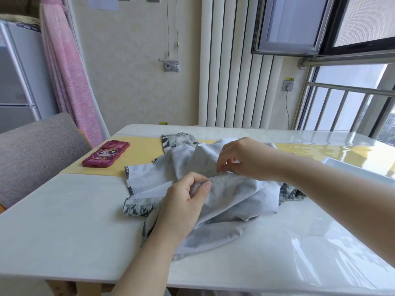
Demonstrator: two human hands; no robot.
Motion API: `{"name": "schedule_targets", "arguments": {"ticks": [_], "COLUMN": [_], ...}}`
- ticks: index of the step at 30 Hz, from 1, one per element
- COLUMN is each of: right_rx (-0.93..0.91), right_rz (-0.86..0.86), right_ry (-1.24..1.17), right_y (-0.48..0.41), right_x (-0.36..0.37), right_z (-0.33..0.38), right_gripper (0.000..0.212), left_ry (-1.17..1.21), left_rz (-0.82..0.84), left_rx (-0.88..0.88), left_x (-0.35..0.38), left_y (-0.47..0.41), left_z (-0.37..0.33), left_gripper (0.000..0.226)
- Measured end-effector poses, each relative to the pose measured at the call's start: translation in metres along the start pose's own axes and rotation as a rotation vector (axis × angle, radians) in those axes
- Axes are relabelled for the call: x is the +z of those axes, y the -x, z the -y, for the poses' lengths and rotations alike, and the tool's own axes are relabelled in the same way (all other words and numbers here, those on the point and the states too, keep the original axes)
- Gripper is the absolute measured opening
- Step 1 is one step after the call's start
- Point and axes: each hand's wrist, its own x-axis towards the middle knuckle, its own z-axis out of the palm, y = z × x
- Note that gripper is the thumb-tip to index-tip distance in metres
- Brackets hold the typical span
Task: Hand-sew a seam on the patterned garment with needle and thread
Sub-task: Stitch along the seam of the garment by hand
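The patterned garment (230,195) lies bunched on the white table (64,221), pale grey inside out with darker grey-and-white print at its edges. My left hand (186,201) pinches a folded seam edge of the cloth between thumb and fingers. Just beyond that fold is my right hand (239,157), its thumb and forefinger pinched together at the fabric where a thin needle (218,172) barely shows. The thread is too fine to make out.
A dark pink phone case (106,154) with a cartoon face lies on a yellow mat (139,154) at the back left. A white tray (359,169) sits at the right edge. A grey chair (36,150) stands at the left, a radiator and window behind.
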Motion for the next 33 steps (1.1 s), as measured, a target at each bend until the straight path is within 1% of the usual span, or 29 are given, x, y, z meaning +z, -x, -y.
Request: {"name": "schedule_targets", "arguments": {"ticks": [7, 14, 17, 20, 22, 24, 26, 28, 31, 33], "right_rx": [0.025, 0.02, 0.015, -0.011, 0.028, 0.101, 0.142, 0.144, 0.091, 0.025], "right_rz": [0.005, -0.036, -0.056, -0.026, -0.043, -0.102, -0.144, -0.135, -0.109, -0.083], "right_ry": [-0.037, -0.1, -0.188, -0.315, -0.412, -0.459, -0.434, -0.42, -0.409, -0.355], "right_y": [0.0, -0.002, 0.0, 0.003, 0.003, 0.003, 0.003, 0.004, 0.006, 0.007], "right_x": [-0.001, 0.003, 0.0, -0.002, -0.003, -0.002, -0.001, 0.0, 0.002, 0.004], "right_z": [0.002, 0.008, 0.016, 0.025, 0.026, 0.023, 0.021, 0.022, 0.027, 0.028], "right_gripper": [0.022, 0.02, 0.019, 0.014, 0.015, 0.016, 0.013, 0.008, 0.008, 0.012], "left_ry": [0.018, 0.017, 0.015, 0.028, 0.044, 0.05, 0.05, 0.053, 0.059, 0.061], "left_rz": [0.016, 0.036, 0.041, 0.034, 0.023, 0.016, 0.012, 0.007, -0.002, -0.003], "left_rx": [-0.015, -0.003, 0.001, 0.009, 0.004, 0.0, -0.002, 0.001, 0.009, 0.006], "left_x": [0.0, 0.0, 0.0, -0.001, -0.001, -0.001, -0.001, -0.001, 0.0, -0.001], "left_y": [-0.001, 0.0, 0.0, 0.001, 0.001, 0.001, 0.001, 0.001, 0.0, 0.0], "left_z": [0.002, 0.001, -0.001, -0.004, -0.005, -0.005, -0.005, -0.005, -0.004, -0.003], "left_gripper": [0.012, 0.011, 0.012, 0.014, 0.013, 0.013, 0.013, 0.015, 0.016, 0.013]}}
